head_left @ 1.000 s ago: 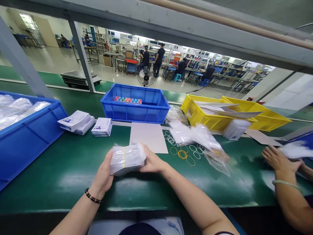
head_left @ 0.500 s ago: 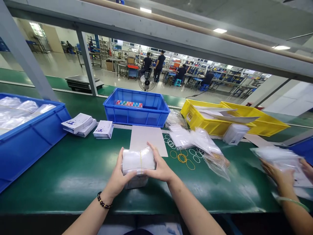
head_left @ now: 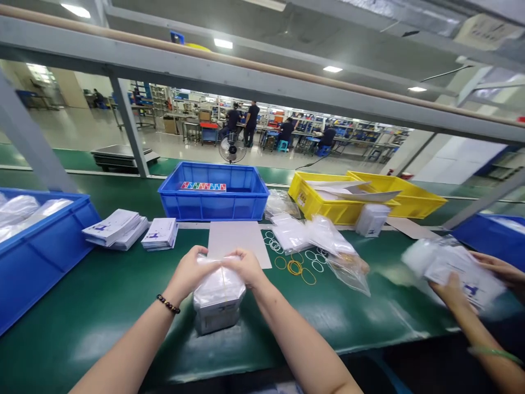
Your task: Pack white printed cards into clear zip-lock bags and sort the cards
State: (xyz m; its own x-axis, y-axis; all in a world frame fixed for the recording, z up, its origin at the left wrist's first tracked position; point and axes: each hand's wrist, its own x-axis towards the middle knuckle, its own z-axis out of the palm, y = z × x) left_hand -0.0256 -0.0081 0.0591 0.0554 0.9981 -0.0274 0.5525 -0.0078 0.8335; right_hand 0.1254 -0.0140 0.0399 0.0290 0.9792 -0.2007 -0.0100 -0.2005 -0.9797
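A banded stack of clear plastic-wrapped packets (head_left: 218, 301) stands on the green table in front of me, a thin yellow rubber band running over its top. My left hand (head_left: 189, 275) is closed on the stack's upper left far side, with a dark bead bracelet on that wrist. From the right, my right hand (head_left: 247, 268) grips the same far top edge, its thumb close to the left thumb near the band. The fingertips behind the stack are partly hidden. Beyond it lies a pale card sheet (head_left: 238, 238).
Rubber bands (head_left: 294, 267) and clear bags (head_left: 324, 235) lie right of centre. Booklet piles (head_left: 112, 227) sit left, near a blue bin (head_left: 45, 246). Another blue bin (head_left: 213, 205) and a yellow bin (head_left: 340, 209) stand behind. A co-worker's hands (head_left: 455, 295) hold bagged booklets at right.
My hands have moved from the stack's sides to its far top edge, thumbs now close together. The stack's front face shows more. The co-worker's packet has turned, and the view has shifted right.
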